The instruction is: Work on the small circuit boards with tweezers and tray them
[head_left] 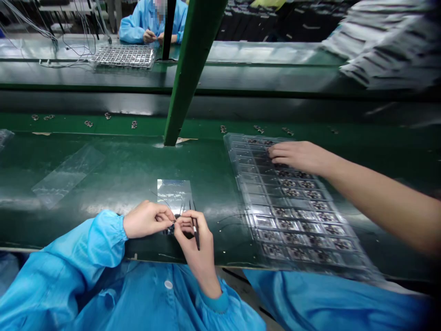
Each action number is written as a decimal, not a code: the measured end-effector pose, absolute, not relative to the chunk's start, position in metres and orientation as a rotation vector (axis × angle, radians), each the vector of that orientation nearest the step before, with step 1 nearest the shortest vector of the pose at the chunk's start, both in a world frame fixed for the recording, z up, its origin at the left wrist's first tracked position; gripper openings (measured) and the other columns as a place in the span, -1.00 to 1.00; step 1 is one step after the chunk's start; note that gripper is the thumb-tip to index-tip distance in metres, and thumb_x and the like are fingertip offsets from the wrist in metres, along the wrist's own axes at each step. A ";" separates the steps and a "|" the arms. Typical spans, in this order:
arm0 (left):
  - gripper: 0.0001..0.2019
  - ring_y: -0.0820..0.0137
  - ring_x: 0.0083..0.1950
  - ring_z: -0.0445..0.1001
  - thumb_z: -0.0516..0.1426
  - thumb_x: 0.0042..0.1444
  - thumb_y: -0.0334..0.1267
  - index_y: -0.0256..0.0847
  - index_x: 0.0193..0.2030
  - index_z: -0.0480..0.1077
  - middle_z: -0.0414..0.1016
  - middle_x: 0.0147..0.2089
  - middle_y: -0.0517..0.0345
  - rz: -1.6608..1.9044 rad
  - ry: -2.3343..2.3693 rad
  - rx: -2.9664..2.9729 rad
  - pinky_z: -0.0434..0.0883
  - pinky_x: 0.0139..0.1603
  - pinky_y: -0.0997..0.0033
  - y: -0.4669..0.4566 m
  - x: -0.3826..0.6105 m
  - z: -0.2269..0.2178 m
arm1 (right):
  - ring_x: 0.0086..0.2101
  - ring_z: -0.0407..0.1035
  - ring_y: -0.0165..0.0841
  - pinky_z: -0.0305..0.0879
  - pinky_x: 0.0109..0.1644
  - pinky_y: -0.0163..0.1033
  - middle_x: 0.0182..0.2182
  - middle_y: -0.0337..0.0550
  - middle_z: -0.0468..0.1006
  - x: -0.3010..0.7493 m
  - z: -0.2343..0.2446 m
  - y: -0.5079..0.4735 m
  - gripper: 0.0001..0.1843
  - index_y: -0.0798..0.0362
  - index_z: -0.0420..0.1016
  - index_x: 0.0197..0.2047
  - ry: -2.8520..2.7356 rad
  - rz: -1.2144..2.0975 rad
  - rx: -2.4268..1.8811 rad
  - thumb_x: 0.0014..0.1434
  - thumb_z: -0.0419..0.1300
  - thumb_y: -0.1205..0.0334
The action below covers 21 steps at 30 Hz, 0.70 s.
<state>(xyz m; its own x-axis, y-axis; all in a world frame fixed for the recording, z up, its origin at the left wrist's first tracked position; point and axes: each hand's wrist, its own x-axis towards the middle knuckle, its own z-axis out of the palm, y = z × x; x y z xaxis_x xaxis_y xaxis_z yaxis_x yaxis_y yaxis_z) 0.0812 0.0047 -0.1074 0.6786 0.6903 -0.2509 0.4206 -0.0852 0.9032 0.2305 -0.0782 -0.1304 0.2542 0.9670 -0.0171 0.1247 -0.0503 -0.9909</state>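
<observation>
My left hand [148, 219] is closed in a pinch at the table's front edge, thumb and forefinger on a small dark part [168, 230] with a thin wire rising from it. My right hand [199, 241] meets it from the right, its thumb and fingertips at the same part. Black tweezers [196, 230] are tucked in the right hand's fingers, tips pointing away from me. Fingers cover much of the small part, so its exact kind does not show. Just beyond both hands lies a clear plastic sheet [175, 189] on the green table.
To the right, another person's bare arm [344, 179] reaches over a clear compartment tray [255, 188] of small metal parts. A green post [189, 69] rises ahead. Small parts [88, 123] lie along the far strip. A plastic bag [69, 174] lies left. A co-worker [138, 23] sits opposite.
</observation>
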 end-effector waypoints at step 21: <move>-0.85 0.38 -0.30 0.60 0.21 0.08 -0.32 -0.29 -0.19 0.42 0.63 -0.33 0.07 0.132 0.726 1.686 0.49 -0.25 0.52 0.004 0.074 -0.107 | -0.50 0.49 -0.23 0.47 -0.36 -0.14 -0.55 -0.26 0.54 0.260 -0.129 -0.072 -0.78 -0.12 0.47 -0.33 -1.000 1.499 -1.236 -0.09 0.35 0.29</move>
<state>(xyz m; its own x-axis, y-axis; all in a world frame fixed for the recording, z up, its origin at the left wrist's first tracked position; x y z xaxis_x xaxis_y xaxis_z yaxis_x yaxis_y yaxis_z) 0.0741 0.0044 -0.1075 0.7963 0.5269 -0.2970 0.3883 -0.0688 0.9190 0.2604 -0.0721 -0.1286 -0.0718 0.9687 -0.2377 -0.1526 -0.2462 -0.9571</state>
